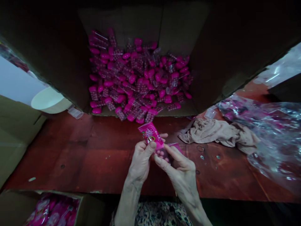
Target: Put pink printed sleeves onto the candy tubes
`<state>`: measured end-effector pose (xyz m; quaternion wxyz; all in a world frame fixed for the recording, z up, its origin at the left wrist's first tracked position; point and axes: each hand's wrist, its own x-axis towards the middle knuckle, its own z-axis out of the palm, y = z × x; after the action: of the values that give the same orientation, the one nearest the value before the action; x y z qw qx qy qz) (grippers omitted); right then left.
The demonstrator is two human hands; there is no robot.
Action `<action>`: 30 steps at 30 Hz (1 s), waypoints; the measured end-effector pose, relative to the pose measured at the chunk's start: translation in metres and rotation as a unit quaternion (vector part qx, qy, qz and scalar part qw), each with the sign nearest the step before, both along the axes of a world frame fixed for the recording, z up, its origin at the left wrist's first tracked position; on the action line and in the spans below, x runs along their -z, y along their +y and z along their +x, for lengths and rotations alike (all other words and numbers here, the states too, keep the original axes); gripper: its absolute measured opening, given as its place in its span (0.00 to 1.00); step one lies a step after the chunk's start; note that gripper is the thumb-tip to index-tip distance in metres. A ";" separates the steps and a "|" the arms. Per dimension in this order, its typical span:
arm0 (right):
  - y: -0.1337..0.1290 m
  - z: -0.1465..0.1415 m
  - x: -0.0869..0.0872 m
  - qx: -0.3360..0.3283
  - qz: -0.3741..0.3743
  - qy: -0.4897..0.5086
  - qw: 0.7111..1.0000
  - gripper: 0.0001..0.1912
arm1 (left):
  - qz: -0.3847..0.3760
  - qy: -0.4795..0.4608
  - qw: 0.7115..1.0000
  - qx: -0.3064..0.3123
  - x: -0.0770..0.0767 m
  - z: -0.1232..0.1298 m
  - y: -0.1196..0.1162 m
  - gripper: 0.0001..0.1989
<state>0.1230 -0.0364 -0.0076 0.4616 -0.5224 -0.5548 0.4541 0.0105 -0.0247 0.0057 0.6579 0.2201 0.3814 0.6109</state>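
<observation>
My left hand [140, 161] pinches a pink printed sleeve [150, 131] between thumb and fingers. My right hand [180, 164] grips a small clear candy bottle [162, 154] with pink balls in it, whose upper end meets the lower end of the sleeve. How far the bottle sits inside the sleeve I cannot tell. Behind the right fingers shows part of another pink printed piece [176, 146]. Just beyond both hands, a big cardboard box [141, 18] lies with its opening towards me, and a heap of pink-capped candy bottles [138, 81] fills its floor.
A crumpled cloth [213, 133] and a clear plastic bag [277, 138] lie on the red table [77, 157] to the right. At the left stand a white bowl [50, 100] and a clear plastic cup [75, 112]. Below the table edge, a carton [90, 208] holds pink packed pieces.
</observation>
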 end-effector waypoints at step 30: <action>-0.024 -0.002 -0.006 -0.003 0.051 -0.042 0.998 0.17 | -0.121 -0.067 0.986 -0.089 -0.014 0.001 -0.019 0.13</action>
<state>0.1206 -0.0599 -0.0017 0.4627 -0.5154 -0.5977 0.4039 0.0113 -0.0435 0.0201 0.6468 0.0628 0.4259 0.6295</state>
